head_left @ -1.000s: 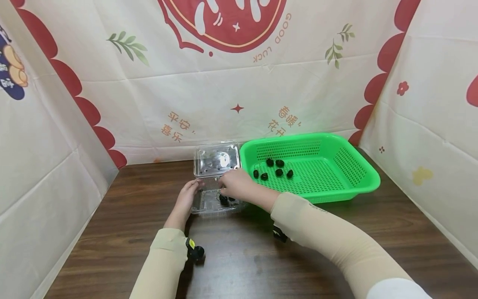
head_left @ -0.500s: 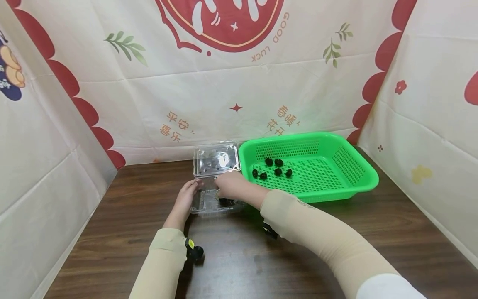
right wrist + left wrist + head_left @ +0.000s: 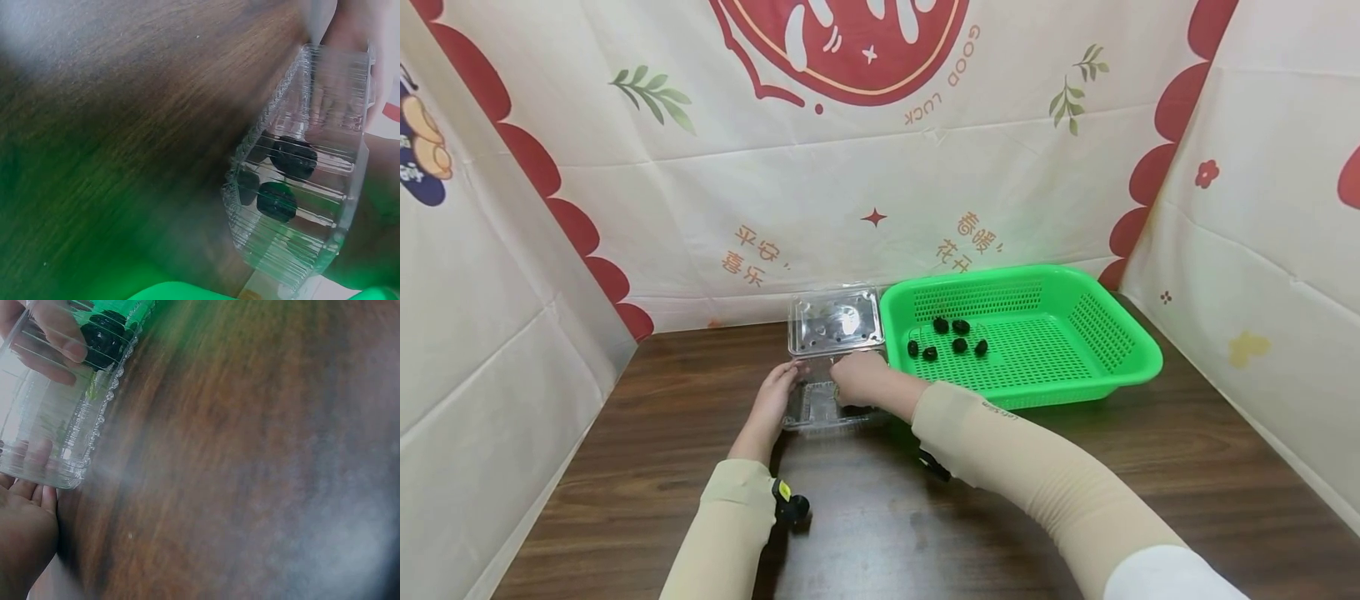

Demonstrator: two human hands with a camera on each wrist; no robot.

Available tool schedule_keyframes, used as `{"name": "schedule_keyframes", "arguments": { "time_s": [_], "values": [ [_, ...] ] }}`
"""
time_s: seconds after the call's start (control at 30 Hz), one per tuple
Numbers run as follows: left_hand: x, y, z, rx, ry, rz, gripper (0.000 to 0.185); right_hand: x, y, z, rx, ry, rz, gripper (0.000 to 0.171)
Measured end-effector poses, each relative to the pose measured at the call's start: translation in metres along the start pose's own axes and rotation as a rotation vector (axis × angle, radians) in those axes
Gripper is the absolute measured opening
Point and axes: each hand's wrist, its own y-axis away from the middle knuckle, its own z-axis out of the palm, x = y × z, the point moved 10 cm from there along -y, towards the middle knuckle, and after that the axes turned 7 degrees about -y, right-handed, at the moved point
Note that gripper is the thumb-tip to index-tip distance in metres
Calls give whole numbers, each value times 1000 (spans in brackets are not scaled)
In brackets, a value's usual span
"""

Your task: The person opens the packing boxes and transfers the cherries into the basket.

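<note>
A clear plastic clamshell box [image 3: 820,404] lies with its lid [image 3: 837,321] folded back toward the wall. My left hand [image 3: 775,393] holds its left side, fingers at the wall, some showing through the plastic in the left wrist view. My right hand [image 3: 861,379] reaches down inside, fingers bent. One fingertip is beside a dark, glossy round piece [image 3: 105,340]; whether it is pinched I cannot tell. Through the ribbed wall, the right wrist view shows two such dark pieces, an upper piece [image 3: 294,157] and a lower piece [image 3: 276,201].
A green perforated basket [image 3: 1120,350] stands right beside the box, several dark round pieces [image 3: 960,344] at its left end. Brown wood-grain table [image 3: 850,517] lies under everything. Printed cloth [image 3: 737,200] encloses the back and sides.
My right hand has moved slightly left and lower into the box, covering dark pieces visible there a second ago. My left hand has stayed on the box's side.
</note>
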Motion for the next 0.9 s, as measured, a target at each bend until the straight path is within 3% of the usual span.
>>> {"name": "schedule_keyframes", "arguments": {
  "time_s": [0.33,0.67,0.9],
  "values": [
    [-6,-4,-1,11,-13,2,38,-4,-3,9,-29,30,-9,22],
    [-4,-3,0,4,3,11,38,-11,-1,8,-14,52,-75,7],
    [-3,-1,1,0,1,8,38,-15,-1,11,-18,39,-116,34]
  ]
}}
